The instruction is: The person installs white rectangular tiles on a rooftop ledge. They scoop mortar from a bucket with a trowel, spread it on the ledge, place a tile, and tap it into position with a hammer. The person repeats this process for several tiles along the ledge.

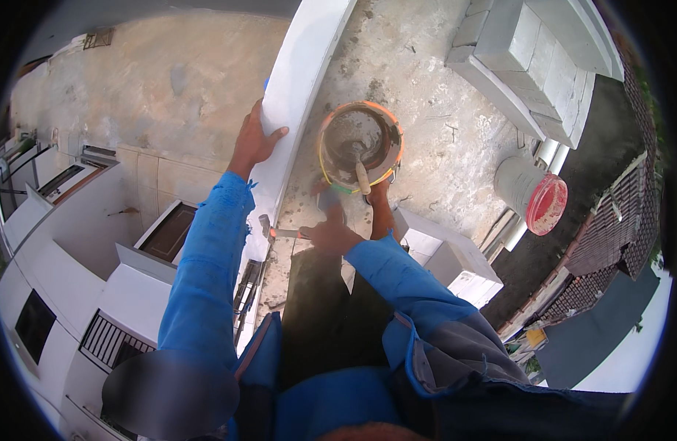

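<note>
My left hand grips the outer edge of the white ledge, thumb on top, fingers over the side. My right hand is closed on a hammer, its head beside the ledge's inner side. Above my right hand, near my feet, an orange-rimmed bucket holds grey mortar, with a wooden-handled trowel lying in it. Some dark tools, too small to make out, lie along the ledge below the hammer.
White blocks stand at upper right and lower right. A red-rimmed bucket lies tilted by white pipes. A concrete floor surrounds my feet. Beyond the ledge's outer edge is a drop toward pavement and white buildings.
</note>
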Motion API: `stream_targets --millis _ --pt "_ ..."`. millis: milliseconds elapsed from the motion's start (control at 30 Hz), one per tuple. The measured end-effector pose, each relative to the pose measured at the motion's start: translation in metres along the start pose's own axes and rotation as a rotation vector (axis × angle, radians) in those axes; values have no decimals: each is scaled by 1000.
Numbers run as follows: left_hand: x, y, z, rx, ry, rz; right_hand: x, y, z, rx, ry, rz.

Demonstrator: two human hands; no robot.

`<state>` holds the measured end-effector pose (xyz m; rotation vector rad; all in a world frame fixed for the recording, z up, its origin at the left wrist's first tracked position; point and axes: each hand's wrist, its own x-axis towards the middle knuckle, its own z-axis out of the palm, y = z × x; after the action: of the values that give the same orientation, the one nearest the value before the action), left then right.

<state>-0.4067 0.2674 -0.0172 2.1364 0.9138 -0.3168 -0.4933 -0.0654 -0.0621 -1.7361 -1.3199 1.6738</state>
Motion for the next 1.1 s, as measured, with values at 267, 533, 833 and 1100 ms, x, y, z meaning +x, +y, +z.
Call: stream_targets --millis 267,533,833,1100 --pt "-4 7 -2 20 -13 -39 -31 -17 18 148 27 195" --pt "-60 -50 13 -138 -3 -156 -129 -65 -120 593 142 876" --pt "-101 -72 25 -325 18 -181 -99 -110 -210 786 800 -171" --pt "-104 -64 23 -251 36 -169 -47 -38 -188 34 612 351"
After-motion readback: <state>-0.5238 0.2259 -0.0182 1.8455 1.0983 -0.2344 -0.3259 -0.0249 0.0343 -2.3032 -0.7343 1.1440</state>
